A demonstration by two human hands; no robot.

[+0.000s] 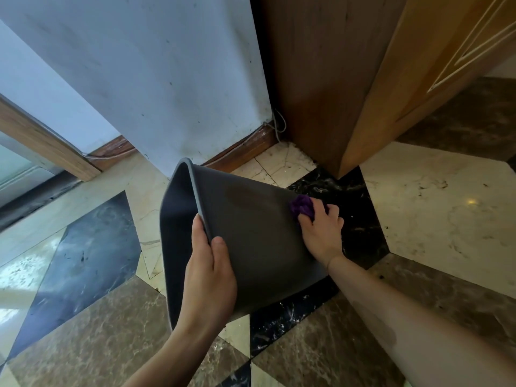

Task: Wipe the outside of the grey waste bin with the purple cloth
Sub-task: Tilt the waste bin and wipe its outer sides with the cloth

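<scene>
The grey waste bin (251, 227) is tipped on its side above the floor, its open mouth facing left and its base to the right. My left hand (209, 269) grips the bin's rim, thumb on the outside and fingers inside. My right hand (321, 233) is closed on the bunched purple cloth (301, 206) and presses it against the bin's outer wall near the base end. Most of the cloth is hidden under my fingers.
A patterned marble floor (432, 202) lies below. A white wall corner (167, 79) stands right behind the bin, with a wooden skirting board and loose cables (276, 127). A wooden cabinet (349, 79) stands at the right rear, a door frame (42, 141) at the left.
</scene>
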